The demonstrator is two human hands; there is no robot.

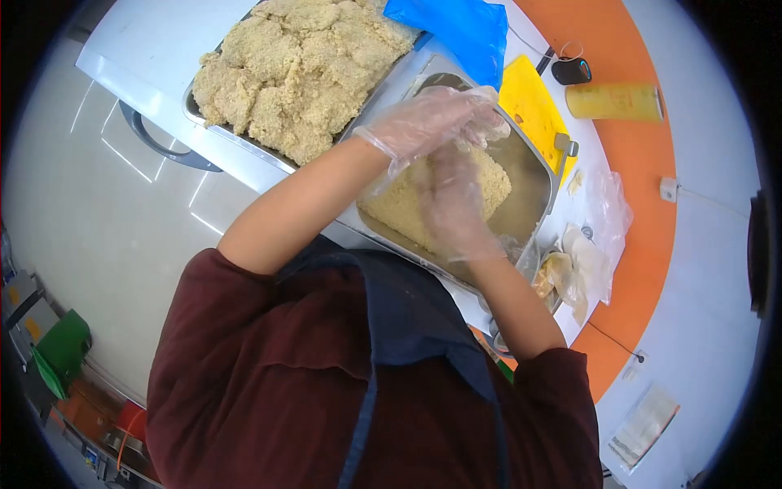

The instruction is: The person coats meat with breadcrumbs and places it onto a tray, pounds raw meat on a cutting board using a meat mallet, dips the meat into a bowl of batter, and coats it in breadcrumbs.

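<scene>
Both gloved hands were over a metal tray [528, 169] on the white table [134, 61], where a mass of pale crumbs [397, 210] lay toward the near side and the far end showed bare metal. The left hand [440, 121] was above the crumbs, its fingers partly bent; whether they held anything could not be told. The right hand [460, 208] was at the crumbs, so blurred that the state of its fingers could not be told either. The hands and wrists hid the middle of the tray.

To the left, a second tray [265, 152] was heaped with crumb-coated pieces [301, 73], and the left forearm passed close by its corner. A blue plastic bag [464, 33] lay across the gap at the far side, reaching to both trays. Beyond the crumbs, a stained yellow board [525, 102] took up the strip beside the tray, with a metal utensil [565, 163] at its edge. Farther off were a small black cylinder [572, 72] with a cable near it and a yellowish roll [615, 103] lying on its side. Clear plastic [609, 232] and a crumpled bag [558, 275] with brownish contents crowded the right end of the tray, near the right forearm. An orange band [648, 155] ran behind the table, and a green object [69, 346] was well apart at the lower left.
</scene>
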